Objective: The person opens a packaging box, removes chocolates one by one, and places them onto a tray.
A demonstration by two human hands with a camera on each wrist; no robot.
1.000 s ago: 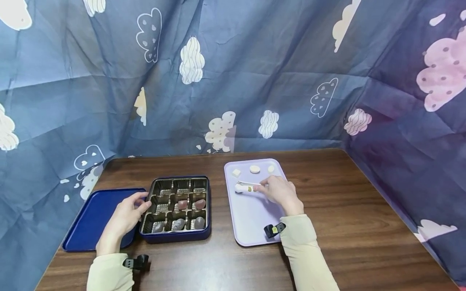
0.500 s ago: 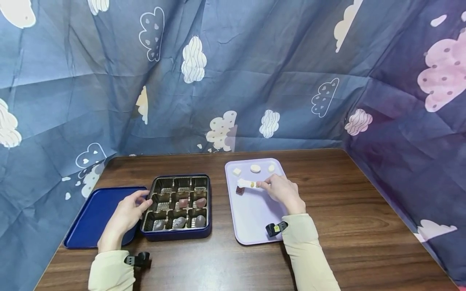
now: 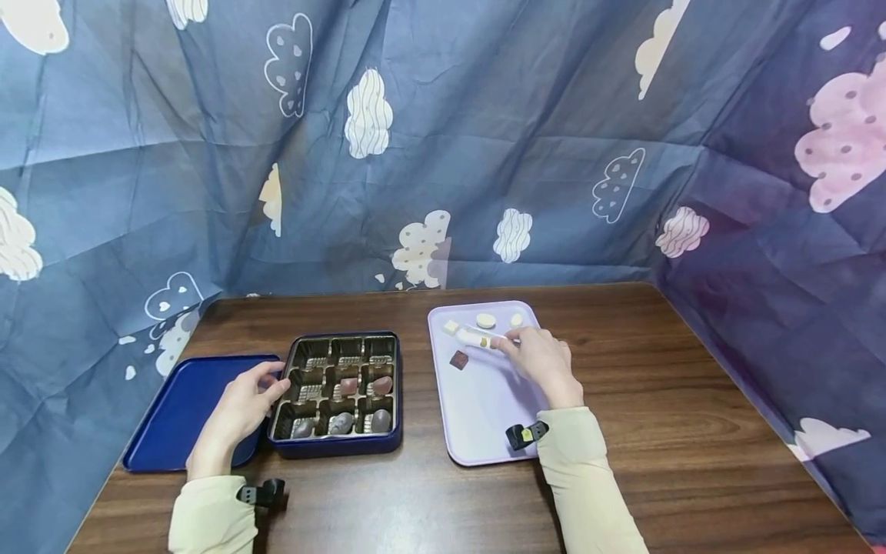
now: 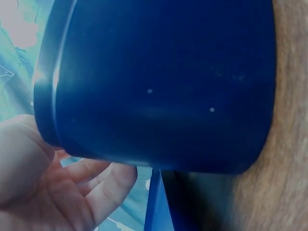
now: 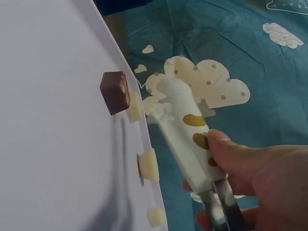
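My right hand (image 3: 543, 362) holds tongs (image 5: 185, 134) with white paw-shaped tips and yellow spots, thumb along one arm. The tips are over the far part of a lilac tray (image 3: 484, 415), close to a square cream piece (image 3: 451, 327). A brown chocolate cube (image 5: 115, 92) lies on the tray just nearer. Two more cream pieces, an oval (image 3: 486, 321) and a smaller one (image 3: 516, 320), sit along the tray's far end. At the left, my left hand (image 3: 238, 408) grips the left side of a blue tin (image 3: 339, 446), thumb at its rim.
The tin holds a gold-coloured insert with nine compartments; dark grey pieces (image 3: 341, 423) fill the front row, and two reddish-brown pieces (image 3: 348, 386) lie in the middle row. The blue lid (image 3: 183, 415) lies left of the tin. A cloud-patterned curtain (image 3: 443, 154) hangs behind the table.
My right hand has moved the tongs slightly away, off the brown cube, which now lies uncovered on the tray. The left hand stays at the tin.
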